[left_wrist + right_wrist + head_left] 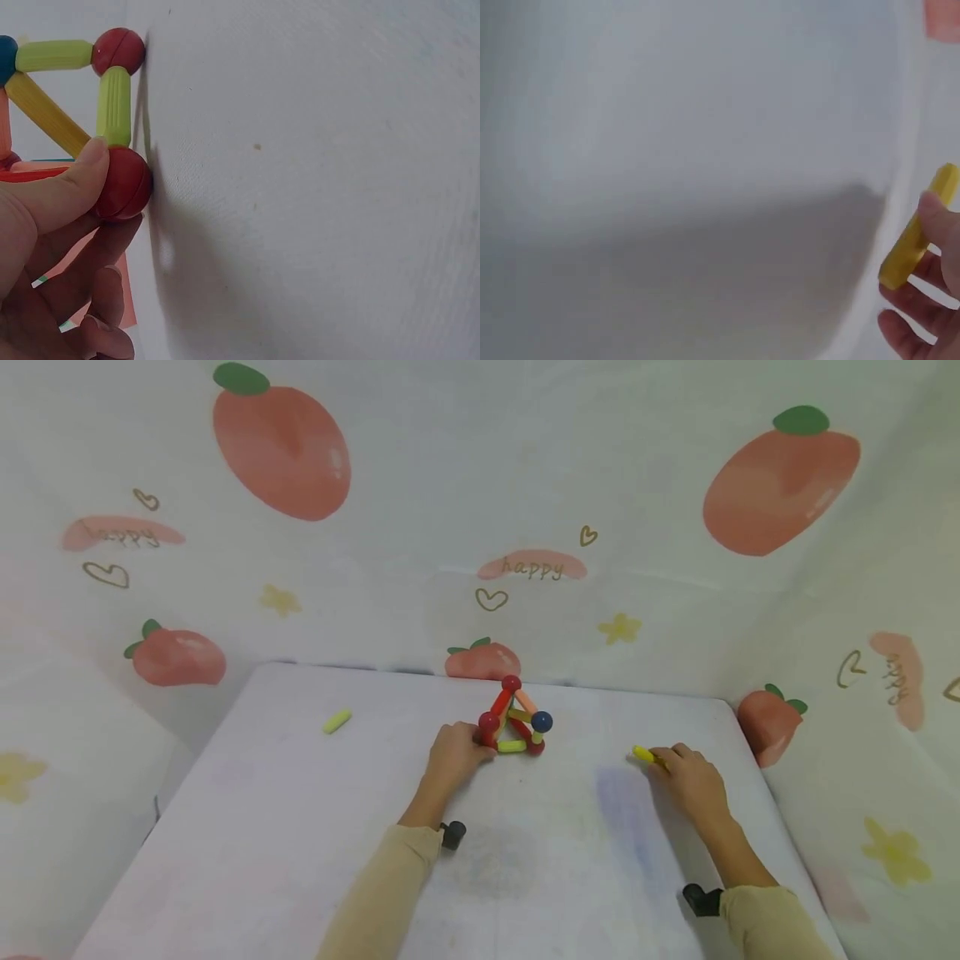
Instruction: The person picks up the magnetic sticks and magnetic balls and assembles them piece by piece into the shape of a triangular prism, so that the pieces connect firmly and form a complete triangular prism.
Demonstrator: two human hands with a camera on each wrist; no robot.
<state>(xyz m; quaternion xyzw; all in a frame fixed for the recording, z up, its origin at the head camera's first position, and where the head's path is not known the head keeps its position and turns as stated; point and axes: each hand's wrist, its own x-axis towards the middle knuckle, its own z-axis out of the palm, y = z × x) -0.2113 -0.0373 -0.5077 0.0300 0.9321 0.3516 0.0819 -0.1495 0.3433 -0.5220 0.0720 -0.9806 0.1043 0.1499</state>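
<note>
A small frame of coloured rods and balls stands on the white table, with a red ball (pixel 511 682) at its top and a blue ball (pixel 542 722) at its right. My left hand (pixel 454 755) grips its lower left corner. In the left wrist view, thumb and fingers pinch a red ball (pixel 124 184) there, joined to a lime-green rod (pixel 114 107). Off to the right, apart from the frame, my right hand (pixel 694 783) holds a yellow rod (pixel 919 229) between thumb and fingers.
One loose lime-green rod (pixel 337 721) lies on the table (pixel 285 827) at the back left. A white cloth (pixel 420 485) printed with red fruit hangs behind and at both sides of the table.
</note>
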